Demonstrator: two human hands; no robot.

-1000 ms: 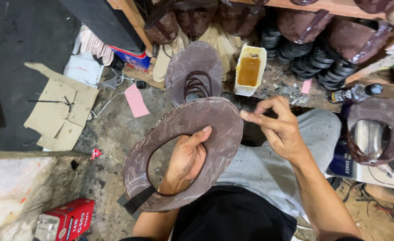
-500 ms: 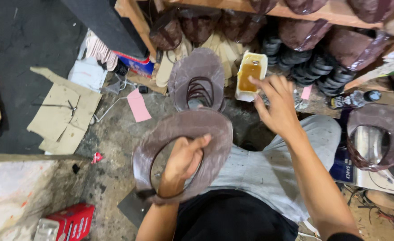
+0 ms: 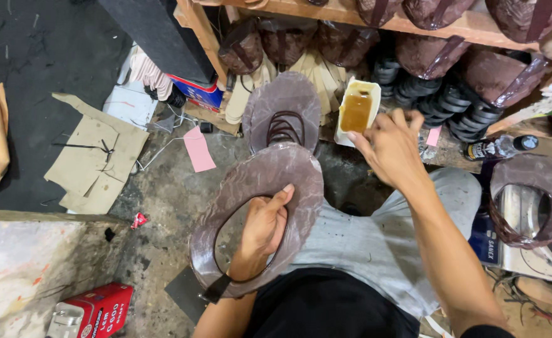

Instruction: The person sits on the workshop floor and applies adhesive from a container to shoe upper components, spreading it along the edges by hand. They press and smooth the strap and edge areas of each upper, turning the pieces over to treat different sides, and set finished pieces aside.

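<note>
Brim ring (image 3: 257,188) in left hand (image 3: 260,235) | right hand (image 3: 391,147) at, perhaps touching, glue tub (image 3: 357,111)

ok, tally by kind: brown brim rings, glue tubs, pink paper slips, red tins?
Brown oval hat-brim rings: 3 (held by left hand; floor; right edge)
White tub of amber glue: 1, at right hand
Pink paper slips: 2
Red tin: 1
Total: 7

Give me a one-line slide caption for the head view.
Left hand grips a brown hat brim through its opening while right hand reaches to a tub of amber liquid.
</note>
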